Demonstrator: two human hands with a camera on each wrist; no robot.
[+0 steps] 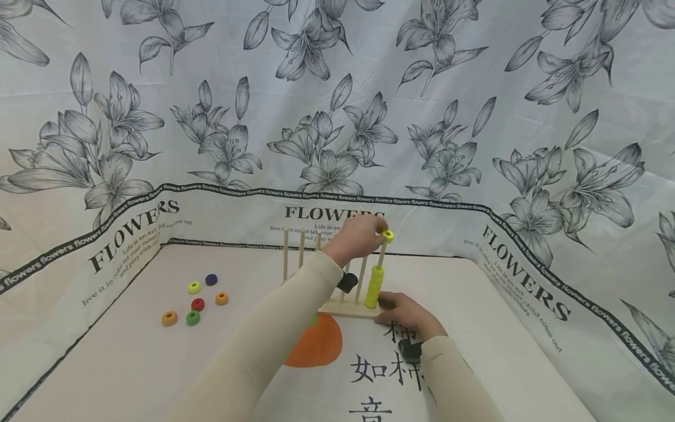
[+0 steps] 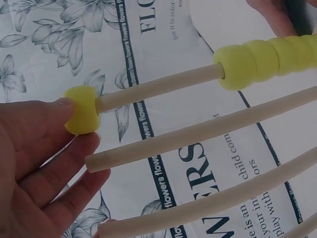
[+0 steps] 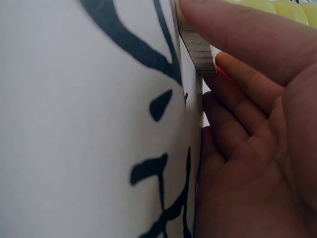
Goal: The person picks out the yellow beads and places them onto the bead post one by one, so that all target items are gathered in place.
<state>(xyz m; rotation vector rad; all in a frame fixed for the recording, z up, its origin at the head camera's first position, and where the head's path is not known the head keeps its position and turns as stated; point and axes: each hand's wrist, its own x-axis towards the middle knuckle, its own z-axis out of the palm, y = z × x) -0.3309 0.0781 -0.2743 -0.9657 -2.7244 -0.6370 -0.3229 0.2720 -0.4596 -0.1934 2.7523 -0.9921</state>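
My left hand (image 1: 358, 237) pinches a yellow bead (image 2: 82, 110) between thumb and finger at the top end of a wooden peg (image 2: 158, 88). The bead is at the peg's tip; how far the tip enters it is hidden. Lower on this rightmost peg sits a stack of yellow beads (image 1: 375, 286). The peg rises from the wooden base (image 1: 348, 309) of a peg rack. At the base's right end, my right hand (image 1: 408, 313) holds it, thumb on the near side and fingers behind in the right wrist view. Several other pegs stand to the left, partly behind my left arm.
On the table's left lie loose beads: a yellow bead (image 1: 194, 287), a dark blue bead (image 1: 211, 279), a red bead (image 1: 197, 304), a green bead (image 1: 193, 317) and two orange ones. A printed orange shape (image 1: 316, 343) and black characters mark the tabletop. Flowered cloth (image 1: 327, 135) surrounds the table.
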